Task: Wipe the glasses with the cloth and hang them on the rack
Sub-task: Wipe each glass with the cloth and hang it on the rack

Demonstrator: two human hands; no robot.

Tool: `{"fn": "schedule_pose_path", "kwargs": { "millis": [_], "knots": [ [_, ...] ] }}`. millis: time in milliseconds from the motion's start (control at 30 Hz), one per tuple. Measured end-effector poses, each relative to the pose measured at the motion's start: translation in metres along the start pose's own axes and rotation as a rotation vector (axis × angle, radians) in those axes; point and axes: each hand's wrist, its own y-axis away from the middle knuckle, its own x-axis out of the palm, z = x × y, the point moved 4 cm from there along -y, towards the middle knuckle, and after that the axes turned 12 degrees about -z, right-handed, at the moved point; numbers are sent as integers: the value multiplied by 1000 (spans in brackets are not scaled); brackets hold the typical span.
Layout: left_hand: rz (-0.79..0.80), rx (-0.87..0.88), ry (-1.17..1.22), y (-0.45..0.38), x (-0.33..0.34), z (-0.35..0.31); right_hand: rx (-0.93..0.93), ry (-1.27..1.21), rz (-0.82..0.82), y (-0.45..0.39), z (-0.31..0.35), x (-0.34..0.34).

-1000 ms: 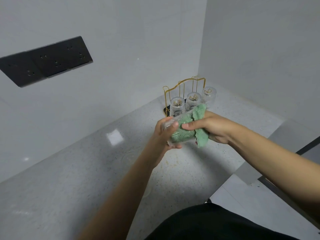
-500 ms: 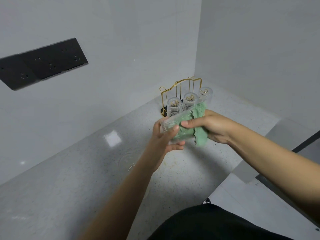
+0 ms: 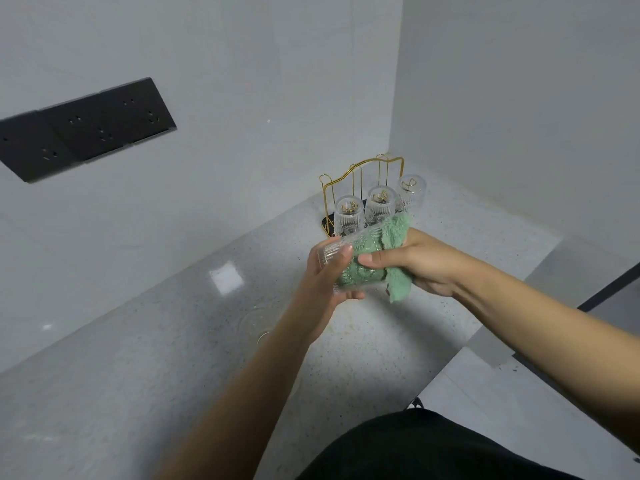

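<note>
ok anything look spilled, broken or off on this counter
Mostly fine. One oddity: a faint wet ring on the counter below the left hand, seemingly water. The glass it holds looks intact, with the right hand working the green cloth inside. Three glasses sit upside down on the gold rack.

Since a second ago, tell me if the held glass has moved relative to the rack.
No. The glass sits just below the rack as before; only the camera shifted.

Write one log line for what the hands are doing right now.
step: wiping | left hand: grips glass | right hand: holds green cloth in glass | rack: three glasses hung
</note>
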Motion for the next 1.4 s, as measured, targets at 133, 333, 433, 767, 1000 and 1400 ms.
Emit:
{"fn": "schedule_pose_path", "kwargs": {
  "millis": [133,333,433,767,1000,1400],
  "knots": [
    [73,-165,-70,3,3,-10,-140,397,115,9,-4,9],
    [34,-59,-68,8,0,-7,-39,19,-18,6,0,2],
    [-62,32,-65,4,-3,-8,59,-122,-52,3,-5,3],
    [133,-362,-188,7,-8,-4,-585,1099,236,19,-1,15],
    [462,-232,-144,7,-5,-10,-263,668,527,9,25,15],
    [68,-226,285,4,-5,-11,-165,132,-522,-13,-5,-23]
  ]
}}
